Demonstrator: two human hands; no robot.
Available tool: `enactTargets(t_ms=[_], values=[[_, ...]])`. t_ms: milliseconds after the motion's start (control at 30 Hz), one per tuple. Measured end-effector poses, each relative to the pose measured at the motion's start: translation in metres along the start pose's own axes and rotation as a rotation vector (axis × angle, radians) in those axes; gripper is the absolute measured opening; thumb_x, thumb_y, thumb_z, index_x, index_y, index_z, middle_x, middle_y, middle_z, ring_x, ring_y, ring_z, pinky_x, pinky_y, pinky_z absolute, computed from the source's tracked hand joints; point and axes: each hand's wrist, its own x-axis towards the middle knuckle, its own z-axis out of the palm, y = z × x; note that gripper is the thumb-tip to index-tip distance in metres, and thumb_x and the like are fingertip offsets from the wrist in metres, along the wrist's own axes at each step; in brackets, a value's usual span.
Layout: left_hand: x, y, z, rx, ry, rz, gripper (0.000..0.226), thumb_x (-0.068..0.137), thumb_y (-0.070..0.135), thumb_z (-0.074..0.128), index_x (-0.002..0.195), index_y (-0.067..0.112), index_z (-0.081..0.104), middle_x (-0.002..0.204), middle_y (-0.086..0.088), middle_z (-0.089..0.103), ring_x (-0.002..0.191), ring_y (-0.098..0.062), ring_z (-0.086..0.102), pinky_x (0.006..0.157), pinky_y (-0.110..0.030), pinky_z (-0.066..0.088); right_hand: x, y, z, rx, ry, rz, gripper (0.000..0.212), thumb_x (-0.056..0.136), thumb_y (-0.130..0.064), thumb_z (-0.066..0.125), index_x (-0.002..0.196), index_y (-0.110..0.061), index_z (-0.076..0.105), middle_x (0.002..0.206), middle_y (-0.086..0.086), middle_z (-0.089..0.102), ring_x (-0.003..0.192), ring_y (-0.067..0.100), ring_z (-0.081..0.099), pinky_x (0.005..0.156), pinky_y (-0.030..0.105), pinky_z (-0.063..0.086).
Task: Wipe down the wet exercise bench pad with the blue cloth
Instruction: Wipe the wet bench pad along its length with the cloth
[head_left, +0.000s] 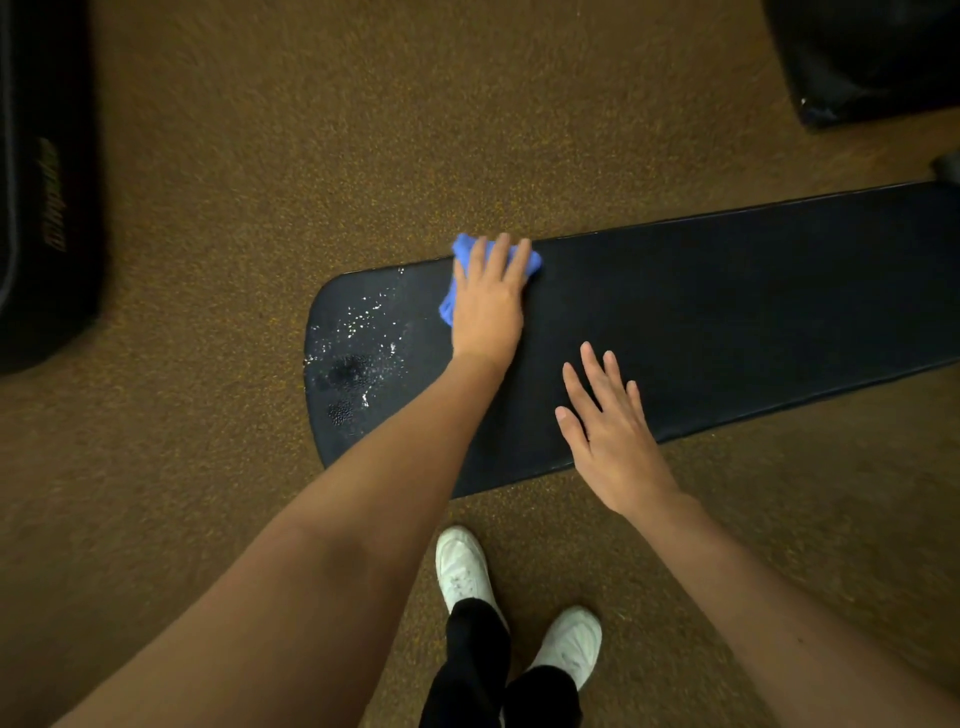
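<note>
A long dark bench pad (727, 312) runs from the middle of the view to the right edge. Its rounded left end is covered with water droplets (363, 332). My left hand (488, 296) presses flat on a crumpled blue cloth (462, 247) at the pad's far edge, just right of the wet patch; most of the cloth is hidden under the palm. My right hand (608, 431) lies over the pad's near edge with its fingers straight and spread, holding nothing.
Brown speckled floor (260, 156) surrounds the bench. A black padded object with gold lettering (47, 208) stands at the left edge, and another black object (872, 57) sits at the top right. My white shoes (462, 566) are just below the pad's near edge.
</note>
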Motion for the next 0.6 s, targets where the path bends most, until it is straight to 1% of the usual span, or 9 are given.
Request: enactTargets(t_ms=[100, 133, 200, 267, 300, 367, 500, 567, 600], values=[[-0.003, 0.008, 0.0, 0.029, -0.128, 0.186, 0.049, 0.095, 0.007, 0.034, 0.144, 0.012, 0.03, 0.149, -0.014, 0.03, 0.14, -0.035, 0.018, 0.114, -0.05, 0.016, 0.0, -0.001, 0.001, 0.003, 0.012, 0.005, 0.054, 0.098, -0.037, 0.025, 0.148, -0.017, 0.018, 0.157, -0.002, -0.005, 0.139, 0.011, -0.017, 0.113, 0.036, -0.006], [-0.004, 0.003, -0.002, 0.033, -0.154, 0.24, 0.051, 0.095, 0.006, 0.036, 0.144, 0.012, 0.027, 0.15, -0.013, 0.028, 0.14, -0.035, 0.017, 0.114, -0.049, 0.015, 0.0, -0.001, 0.002, -0.001, 0.017, 0.006, 0.054, 0.098, -0.037, 0.025, 0.148, -0.017, 0.018, 0.157, -0.002, -0.005, 0.139, 0.011, -0.017, 0.113, 0.036, -0.006], [-0.005, -0.016, -0.011, 0.038, -0.138, 0.317, 0.05, 0.091, 0.004, 0.033, 0.141, 0.009, 0.035, 0.145, -0.018, 0.036, 0.136, -0.04, 0.027, 0.111, -0.051, 0.023, 0.0, -0.002, 0.002, -0.013, 0.014, 0.009, 0.056, 0.097, -0.039, 0.022, 0.148, -0.018, 0.016, 0.157, -0.002, -0.005, 0.14, 0.012, -0.017, 0.112, 0.035, -0.007], [-0.008, -0.046, -0.019, 0.025, -0.074, 0.221, 0.052, 0.086, 0.008, 0.025, 0.135, 0.003, 0.043, 0.137, -0.024, 0.045, 0.128, -0.046, 0.037, 0.106, -0.054, 0.032, 0.0, -0.003, 0.002, -0.016, -0.001, 0.018, 0.058, 0.095, -0.042, 0.018, 0.148, -0.018, 0.014, 0.157, -0.003, -0.007, 0.14, 0.013, -0.017, 0.113, 0.035, -0.007], [-0.01, -0.061, -0.022, 0.018, -0.056, 0.156, 0.054, 0.085, 0.011, 0.022, 0.135, 0.002, 0.044, 0.136, -0.024, 0.045, 0.127, -0.047, 0.037, 0.106, -0.055, 0.032, 0.0, -0.004, 0.002, -0.019, -0.006, 0.024, 0.06, 0.094, -0.044, 0.015, 0.148, -0.018, 0.013, 0.157, -0.003, -0.008, 0.14, 0.013, -0.018, 0.113, 0.035, -0.008], [-0.014, -0.073, -0.028, 0.022, -0.054, 0.098, 0.055, 0.087, 0.013, 0.02, 0.137, 0.002, 0.04, 0.139, -0.024, 0.041, 0.131, -0.046, 0.032, 0.109, -0.053, 0.027, 0.0, -0.005, 0.002, -0.029, -0.009, 0.035, 0.062, 0.092, -0.046, 0.012, 0.148, -0.019, 0.011, 0.157, -0.003, -0.009, 0.141, 0.014, -0.017, 0.113, 0.036, -0.007], [-0.005, -0.052, -0.022, -0.02, -0.025, 0.012, 0.05, 0.09, 0.0, 0.033, 0.14, 0.005, 0.036, 0.144, -0.022, 0.035, 0.136, -0.042, 0.024, 0.111, -0.051, 0.021, 0.002, -0.01, 0.004, -0.023, -0.003, 0.078, 0.059, 0.095, -0.044, 0.015, 0.148, -0.018, 0.012, 0.157, -0.002, -0.01, 0.141, 0.015, -0.017, 0.113, 0.038, -0.007], [0.004, -0.03, -0.017, -0.05, -0.027, 0.027, 0.048, 0.092, 0.002, 0.028, 0.139, 0.005, 0.037, 0.144, -0.021, 0.036, 0.136, -0.042, 0.023, 0.111, -0.052, 0.021, 0.004, -0.011, 0.005, -0.007, 0.0, 0.091, 0.057, 0.097, -0.043, 0.018, 0.148, -0.019, 0.012, 0.157, -0.003, -0.01, 0.141, 0.014, -0.018, 0.113, 0.038, -0.008], [0.007, -0.019, -0.014, -0.045, -0.059, 0.045, 0.049, 0.093, 0.003, 0.026, 0.141, 0.007, 0.034, 0.146, -0.019, 0.033, 0.138, -0.04, 0.02, 0.112, -0.05, 0.019, 0.004, -0.011, 0.005, -0.007, 0.001, 0.091, 0.056, 0.097, -0.042, 0.019, 0.148, -0.019, 0.012, 0.157, -0.003, -0.01, 0.141, 0.014, -0.018, 0.113, 0.037, -0.008]])
